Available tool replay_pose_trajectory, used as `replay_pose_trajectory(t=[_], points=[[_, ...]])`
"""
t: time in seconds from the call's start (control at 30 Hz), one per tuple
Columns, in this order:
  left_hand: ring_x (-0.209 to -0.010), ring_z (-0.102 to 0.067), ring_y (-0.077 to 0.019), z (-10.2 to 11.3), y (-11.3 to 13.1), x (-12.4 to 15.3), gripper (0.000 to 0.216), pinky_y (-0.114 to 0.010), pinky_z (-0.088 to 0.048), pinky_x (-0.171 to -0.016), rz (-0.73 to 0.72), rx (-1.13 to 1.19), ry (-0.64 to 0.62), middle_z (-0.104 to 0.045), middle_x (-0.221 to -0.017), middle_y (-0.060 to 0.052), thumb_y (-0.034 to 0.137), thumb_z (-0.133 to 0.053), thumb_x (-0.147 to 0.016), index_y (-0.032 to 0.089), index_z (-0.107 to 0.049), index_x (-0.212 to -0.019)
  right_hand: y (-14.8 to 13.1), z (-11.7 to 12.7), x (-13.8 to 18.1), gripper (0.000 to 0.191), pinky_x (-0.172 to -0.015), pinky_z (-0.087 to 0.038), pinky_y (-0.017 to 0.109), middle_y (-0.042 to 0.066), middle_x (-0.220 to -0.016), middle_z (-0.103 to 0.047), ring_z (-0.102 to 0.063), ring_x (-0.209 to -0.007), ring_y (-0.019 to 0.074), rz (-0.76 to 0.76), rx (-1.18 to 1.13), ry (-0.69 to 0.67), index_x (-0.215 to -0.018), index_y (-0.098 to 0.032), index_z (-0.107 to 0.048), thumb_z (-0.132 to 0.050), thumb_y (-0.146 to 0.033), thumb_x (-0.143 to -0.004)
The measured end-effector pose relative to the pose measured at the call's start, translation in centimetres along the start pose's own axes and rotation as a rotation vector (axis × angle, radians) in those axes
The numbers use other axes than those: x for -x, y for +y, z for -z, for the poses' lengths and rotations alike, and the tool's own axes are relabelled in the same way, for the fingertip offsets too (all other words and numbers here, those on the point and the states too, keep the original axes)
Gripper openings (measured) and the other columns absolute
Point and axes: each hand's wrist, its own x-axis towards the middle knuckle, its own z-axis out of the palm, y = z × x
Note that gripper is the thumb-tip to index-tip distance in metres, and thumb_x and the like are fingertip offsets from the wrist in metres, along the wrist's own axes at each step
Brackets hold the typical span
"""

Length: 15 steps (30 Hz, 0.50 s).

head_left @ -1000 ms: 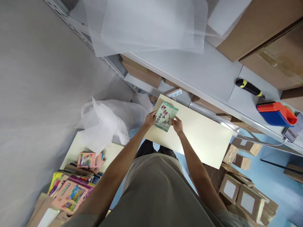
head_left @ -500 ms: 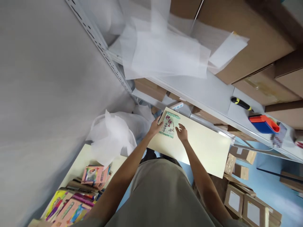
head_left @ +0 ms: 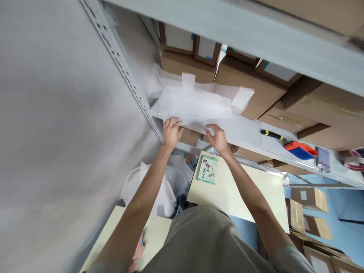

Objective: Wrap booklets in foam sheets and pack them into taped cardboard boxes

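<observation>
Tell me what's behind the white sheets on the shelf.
Behind the white sheets stand cardboard boxes; their lower parts are partly covered. The bare shelf shows beside the sheets, but anything beneath them cannot be seen.

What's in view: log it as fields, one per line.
Left grip: open, at the near edge of white translucent sheets; contact unclear
Right grip: open, near the same sheets
Sheets: overlapping on the long pale grey shelf
Pale green rectangular booklet: on the cream rectangular tabletop
Black-and-yellow handheld tool: on the shelf, right of the sheets
</observation>
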Motion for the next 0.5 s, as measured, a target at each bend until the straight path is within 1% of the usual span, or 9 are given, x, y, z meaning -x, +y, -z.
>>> replay_pose_trajectory(t=[0.07,0.1,0.23,0.3,0.43,0.5], points=[[-0.131,-0.061,-0.0369,-0.2,-0.8,-0.7,0.02,-0.056,-0.047,-0.115,-0.039,-0.056,-0.059,-0.074,-0.135,-0.013,0.018,-0.066,-0.1,0.025,-0.082,-0.111,-0.3,-0.7,-1.7,0.032,-0.121,-0.051,0.04,0.014,-0.139,-0.076,-0.071,-0.132,0.0291,0.016,0.072,-0.038,-0.131,-0.018,-0.078,-0.057,-0.028,-0.11],[-0.128,-0.062,-0.0368,-0.2,-1.1,-0.9,0.023,-0.056,-0.047,-0.113,-0.054,-0.075,-0.071,-0.076,-0.132,-0.014,0.018,-0.063,-0.102,0.025,-0.083,-0.11,-0.4,-1.1,-2.4,0.032,-0.122,-0.051,0.041,0.015,-0.143,-0.075,-0.07,-0.135,0.0292,0.023,0.11,-0.063,-0.132,-0.017,-0.078,-0.057,-0.025,-0.109],[-0.121,-0.062,-0.0376,0.0,-1.5,-1.5,0.036,-0.055,-0.047,-0.108,-0.098,-0.111,-0.083,-0.078,-0.127,-0.016,0.017,-0.056,-0.103,0.023,-0.083,-0.126,-0.2,-2.3,-4.5,0.035,-0.129,-0.046,0.043,0.016,-0.163,-0.063,-0.06,-0.151,0.0302,0.05,0.24,-0.174,-0.135,-0.014,-0.077,-0.056,-0.019,-0.108],[-0.12,-0.063,-0.0377,0.4,-1.4,-1.9,0.042,-0.054,-0.047,-0.107,-0.115,-0.115,-0.099,-0.078,-0.124,-0.017,0.013,-0.053,-0.101,0.022,-0.083,-0.13,0.1,-2.8,-5.4,0.036,-0.132,-0.044,0.046,0.015,-0.169,-0.057,-0.053,-0.158,0.0305,0.063,0.284,-0.233,-0.136,-0.014,-0.078,-0.055,-0.017,-0.108],[-0.118,-0.064,-0.0354,1.1,-0.9,-2.2,0.054,-0.051,-0.049,-0.107,-0.165,-0.084,-0.082,-0.077,-0.125,-0.015,0.005,-0.052,-0.095,0.023,-0.081,-0.137,0.8,-3.9,-6.6,0.037,-0.136,-0.038,0.05,0.016,-0.178,-0.045,-0.038,-0.168,0.0325,0.064,0.344,-0.316,-0.138,-0.012,-0.077,-0.057,-0.016,-0.106],[-0.118,-0.064,-0.0342,1.5,-0.7,-1.9,0.056,-0.049,-0.05,-0.108,-0.198,-0.067,-0.062,-0.076,-0.128,-0.015,0.004,-0.051,-0.096,0.023,-0.079,-0.14,1.0,-4.2,-6.9,0.038,-0.136,-0.038,0.05,0.017,-0.178,-0.043,-0.037,-0.169,0.033,0.072,0.368,-0.333,-0.14,-0.011,-0.076,-0.058,-0.018,-0.107]])
